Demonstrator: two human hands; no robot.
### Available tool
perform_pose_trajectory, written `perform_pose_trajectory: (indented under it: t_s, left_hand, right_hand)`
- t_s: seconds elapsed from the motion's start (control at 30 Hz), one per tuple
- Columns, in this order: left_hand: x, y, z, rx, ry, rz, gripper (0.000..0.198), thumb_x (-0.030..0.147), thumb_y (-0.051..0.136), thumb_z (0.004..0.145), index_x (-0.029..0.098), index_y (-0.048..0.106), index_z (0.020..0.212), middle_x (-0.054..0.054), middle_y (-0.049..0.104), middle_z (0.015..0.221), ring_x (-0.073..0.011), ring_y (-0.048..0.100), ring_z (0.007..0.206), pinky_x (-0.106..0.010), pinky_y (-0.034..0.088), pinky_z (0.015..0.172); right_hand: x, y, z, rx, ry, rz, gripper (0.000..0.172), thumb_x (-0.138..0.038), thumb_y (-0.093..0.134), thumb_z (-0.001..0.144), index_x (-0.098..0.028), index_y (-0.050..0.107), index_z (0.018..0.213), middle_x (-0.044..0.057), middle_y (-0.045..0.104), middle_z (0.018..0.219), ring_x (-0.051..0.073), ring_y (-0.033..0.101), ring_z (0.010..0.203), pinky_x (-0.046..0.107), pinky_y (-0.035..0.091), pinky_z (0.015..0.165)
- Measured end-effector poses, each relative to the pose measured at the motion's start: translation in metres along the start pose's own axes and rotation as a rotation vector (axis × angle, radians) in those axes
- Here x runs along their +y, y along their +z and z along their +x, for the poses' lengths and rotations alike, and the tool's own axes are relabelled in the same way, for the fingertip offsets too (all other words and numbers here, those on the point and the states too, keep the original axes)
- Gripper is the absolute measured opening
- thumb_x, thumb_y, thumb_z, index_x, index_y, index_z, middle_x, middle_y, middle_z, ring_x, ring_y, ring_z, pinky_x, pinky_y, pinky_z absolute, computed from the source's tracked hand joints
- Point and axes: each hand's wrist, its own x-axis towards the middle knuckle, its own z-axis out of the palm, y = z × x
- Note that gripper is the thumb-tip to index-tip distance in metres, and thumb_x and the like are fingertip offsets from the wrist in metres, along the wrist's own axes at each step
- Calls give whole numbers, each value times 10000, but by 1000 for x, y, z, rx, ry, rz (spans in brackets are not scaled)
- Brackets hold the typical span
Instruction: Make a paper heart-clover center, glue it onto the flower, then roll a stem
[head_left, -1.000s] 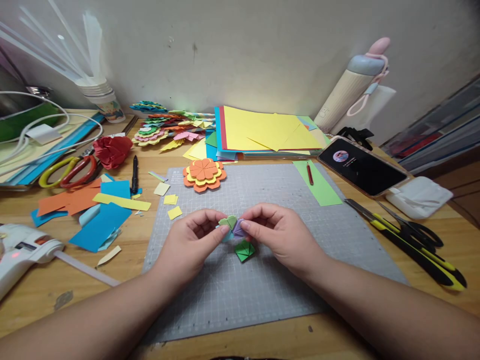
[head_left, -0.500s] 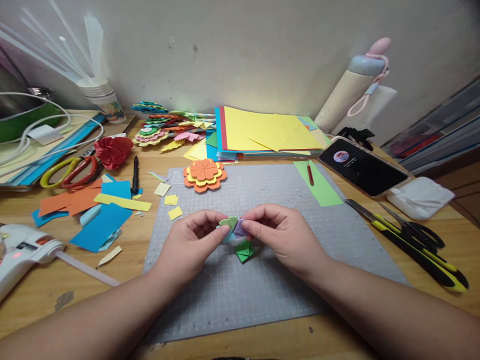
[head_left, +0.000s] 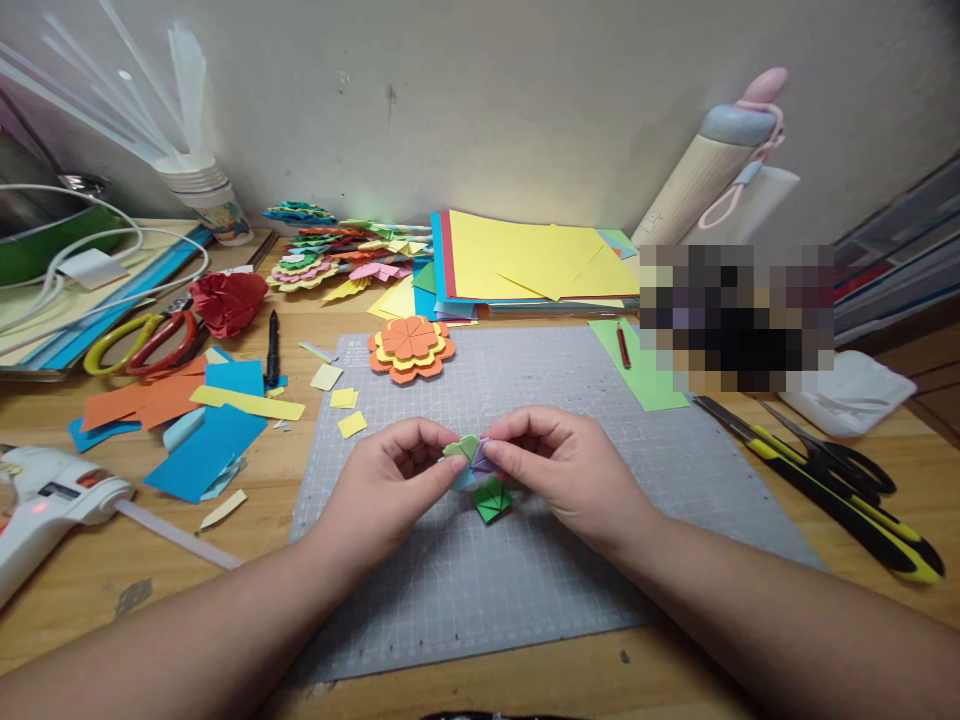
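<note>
Between my two hands, above the grey cutting mat [head_left: 555, 580], are small folded paper pieces. My left hand [head_left: 397, 475] pinches a light green folded paper piece [head_left: 461, 450], with a light blue part [head_left: 463, 480] below it. My right hand [head_left: 559, 460] pinches a purple folded paper piece [head_left: 482, 460], which touches the green one. Just below my fingertips a dark green folded paper piece [head_left: 493, 500] rests on the mat. Farther back on the mat lies a layered orange and yellow paper flower [head_left: 412, 348]. My fingers hide parts of the held pieces.
At left are a glue gun [head_left: 52, 505], blue paper scraps [head_left: 206, 455], a black pen [head_left: 272, 345] and scissors [head_left: 161, 340]. A yellow paper stack [head_left: 525, 260] and paper flowers [head_left: 315, 265] lie behind. At right lie a utility knife [head_left: 832, 500], black scissors [head_left: 847, 465] and a red pencil [head_left: 624, 345].
The hands still pinch the same paper pieces, with the light green one now drawn slightly right, closer against the purple. The whole view has shifted a little.
</note>
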Motion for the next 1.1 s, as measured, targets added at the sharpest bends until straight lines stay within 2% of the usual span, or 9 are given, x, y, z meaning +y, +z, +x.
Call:
perform_pose_trajectory:
  t_s: [0.2,0.3,0.37,0.57,0.8,1.1]
  left_hand:
    - [3,1,1,-133,0,31,162,250,757,690,176,668,804,-4,667,747,-133,604,679,-248,480,666]
    - [3,0,2,-81,-3,0,158,258,765,683,179,642,743,18,647,693,-116,587,635,-231,464,637]
    - [3,0,2,-52,2,-23,174,258,778,673,183,637,742,27,641,682,-110,582,627,-224,459,630]
    - [3,-1,3,-92,-39,-79,187,289,794,669,170,666,736,10,650,662,-111,576,610,-228,460,619]
    - [4,0,2,-98,-56,-88,191,287,799,671,169,655,713,7,649,647,-110,577,597,-217,461,601]
    - [5,1,1,-124,-55,-57,199,312,782,681,166,647,689,-1,662,647,-122,593,606,-234,463,613]
  right_hand:
    - [0,2,0,1,-13,11,202,-323,731,741,-180,640,851,1,614,739,112,572,642,253,505,590]
    - [2,2,-1,12,-29,64,246,-307,740,734,-188,609,905,2,617,792,108,573,675,244,498,601]
    - [2,2,-1,-26,2,82,241,-317,740,742,-183,598,884,-7,608,777,95,561,640,231,483,572]
    - [0,2,0,-86,78,89,299,-421,754,725,-167,603,774,-37,575,619,81,529,523,225,456,508]
    - [-3,2,-1,-57,72,69,356,-480,776,685,-173,602,731,-35,579,584,91,539,512,237,474,509]
    - [0,4,-1,-83,55,50,329,-458,759,708,-176,591,732,-33,578,617,91,540,525,241,487,518]
